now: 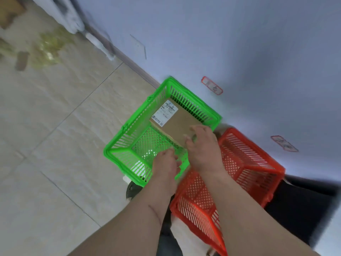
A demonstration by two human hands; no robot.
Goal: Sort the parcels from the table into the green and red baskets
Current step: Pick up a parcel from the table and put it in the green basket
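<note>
A brown cardboard parcel (177, 124) with a white shipping label lies tilted inside the green basket (118, 143) on the floor. My right hand (203, 148) grips the parcel's near right end, fingers over its top and thumb at its edge. My left hand (166, 165) hovers over the green basket just below the parcel's near edge. Its fingers are loosely curled and I see nothing in them. The red basket (254, 163) stands right beside the green one, under my right forearm, and nothing shows inside it.
Both baskets sit against a pale blue wall (239, 43) carrying two red-framed stickers (211, 85). Beige tiled floor (55, 145) stretches to the left. Blurred clutter lies at the far upper left. A dark object (304, 209) is at the right behind the red basket.
</note>
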